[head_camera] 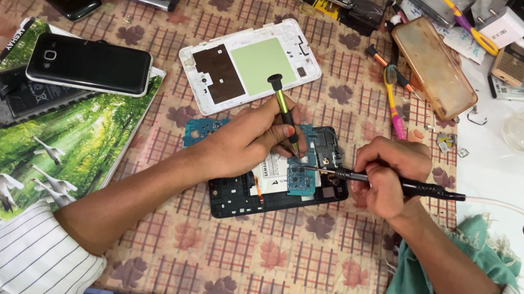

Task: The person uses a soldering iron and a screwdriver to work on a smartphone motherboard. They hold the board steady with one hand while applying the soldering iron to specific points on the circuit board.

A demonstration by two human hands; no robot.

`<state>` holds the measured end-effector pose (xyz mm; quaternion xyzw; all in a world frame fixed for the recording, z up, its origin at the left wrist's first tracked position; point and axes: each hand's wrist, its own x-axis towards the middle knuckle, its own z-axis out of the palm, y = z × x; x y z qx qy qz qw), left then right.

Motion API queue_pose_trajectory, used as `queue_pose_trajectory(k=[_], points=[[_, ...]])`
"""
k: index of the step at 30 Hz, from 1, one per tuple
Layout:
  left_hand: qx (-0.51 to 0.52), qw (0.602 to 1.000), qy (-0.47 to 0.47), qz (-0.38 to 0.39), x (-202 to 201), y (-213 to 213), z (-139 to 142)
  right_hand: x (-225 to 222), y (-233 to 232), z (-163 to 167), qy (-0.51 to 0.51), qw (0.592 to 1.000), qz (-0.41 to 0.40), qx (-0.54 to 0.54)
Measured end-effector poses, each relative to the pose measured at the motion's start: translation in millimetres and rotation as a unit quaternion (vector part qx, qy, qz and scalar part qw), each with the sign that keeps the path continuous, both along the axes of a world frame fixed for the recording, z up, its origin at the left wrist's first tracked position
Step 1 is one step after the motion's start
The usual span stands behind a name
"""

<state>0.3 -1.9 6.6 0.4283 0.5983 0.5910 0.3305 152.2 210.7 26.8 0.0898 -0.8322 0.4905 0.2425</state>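
Left hand (250, 139): we note it pinched round a green screwdriver (284, 114), tip down on the opened phone (278, 178). Right hand (387, 176): closed on a black iron (398, 186), its tip meeting the blue board (303, 176). The phone lies mid-table (271, 256); our hands hide much of it. White back cover (252, 63) toward the far edge.

A table under a leaf-patterned checked cloth (271, 256), evenly lit from above.
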Motion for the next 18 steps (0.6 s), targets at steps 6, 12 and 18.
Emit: queue_pose_trajectory(k=[6,12,18], points=[[0.003,1.0,-0.002,0.0,0.3,0.6,-0.8,1.3,2.5,-0.6,0.002,1.0,-0.002,0.015],[-0.009,1.0,0.002,0.0,-1.1,0.9,-1.3,0.1,2.2,-1.0,0.006,1.0,-0.007,0.025],[-0.012,1.0,0.004,0.001,-0.6,1.1,0.0,1.5,1.8,0.6,0.014,1.0,-0.01,0.026]])
